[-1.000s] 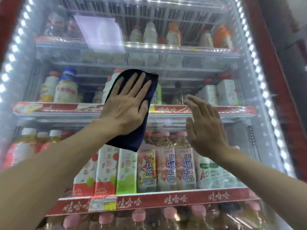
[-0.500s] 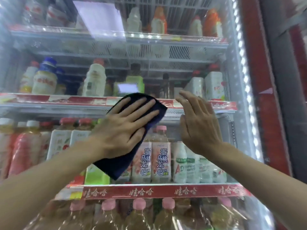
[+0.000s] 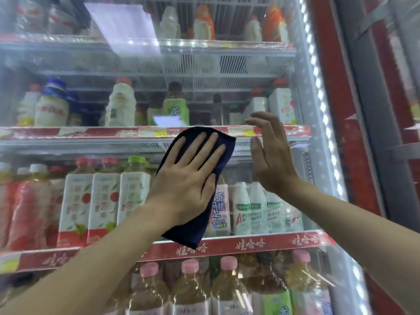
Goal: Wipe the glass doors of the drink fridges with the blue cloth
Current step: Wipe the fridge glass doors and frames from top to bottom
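Note:
The glass door (image 3: pixel 204 71) of a drink fridge fills the view, misted in its upper part. My left hand (image 3: pixel 188 178) lies flat with spread fingers on a dark blue cloth (image 3: pixel 193 233), pressing it against the glass at mid height. The cloth's lower half hangs below my palm. My right hand (image 3: pixel 270 155) is raised just right of the cloth, fingers relaxed and slightly bent, holding nothing; whether it touches the glass cannot be told.
Behind the glass, shelves (image 3: pixel 250 244) with red price strips carry rows of bottles and cartons. A white paper sheet (image 3: pixel 123 26) sticks high on the door. The red door frame (image 3: pixel 334 110) with a strip of white lights runs down the right side.
My left hand has slid the cloth down and to the right across the glass. My right hand stayed beside it, moving slightly right.

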The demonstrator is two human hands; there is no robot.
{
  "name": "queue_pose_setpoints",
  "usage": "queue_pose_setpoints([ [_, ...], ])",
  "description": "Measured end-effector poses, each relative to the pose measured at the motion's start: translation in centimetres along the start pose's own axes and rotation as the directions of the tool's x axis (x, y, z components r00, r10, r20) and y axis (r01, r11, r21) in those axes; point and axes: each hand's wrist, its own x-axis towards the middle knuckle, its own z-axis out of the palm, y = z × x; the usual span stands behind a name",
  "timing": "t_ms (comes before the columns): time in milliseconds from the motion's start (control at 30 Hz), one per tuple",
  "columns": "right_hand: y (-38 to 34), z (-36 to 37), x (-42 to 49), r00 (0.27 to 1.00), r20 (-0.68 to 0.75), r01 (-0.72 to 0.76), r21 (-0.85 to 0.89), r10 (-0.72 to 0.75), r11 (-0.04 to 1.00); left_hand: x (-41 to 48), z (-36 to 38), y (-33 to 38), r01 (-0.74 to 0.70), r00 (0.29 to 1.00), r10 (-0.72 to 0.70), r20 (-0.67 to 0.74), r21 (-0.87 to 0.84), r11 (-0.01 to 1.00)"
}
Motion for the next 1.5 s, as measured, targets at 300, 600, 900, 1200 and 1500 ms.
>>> queue_pose_setpoints([
  [300,4.1,-2.7,-2.0,0.999,0.049,0.014,-0.330,0.002,0.944,6.4,-1.2,-3.8,0.152,0.987,-0.152,0.047,0.011,0.988],
  [600,5.0,-5.3,-3.0,0.993,0.112,0.070,-0.219,-0.046,0.973,0.2,0.2,5.3,-0.157,0.985,0.159,0.064,-0.035,0.987],
  [900,9.4,-8.0,-6.4,0.987,0.162,0.048,-0.333,0.007,0.942,11.9,0.2,3.8,0.218,0.975,-0.218,0.035,0.013,0.976],
  [1200,9.6,-8.2,-6.6,0.986,0.165,0.060,-0.246,-0.019,0.967,6.3,1.8,11.8,0.082,0.996,-0.082,-0.041,0.001,0.997],
  [1500,13.6,-11.7,-7.6,0.978,0.207,0.109,-0.330,-0.041,0.938,10.6,0.3,8.5,0.041,0.999,-0.040,0.032,-0.004,0.999],
])
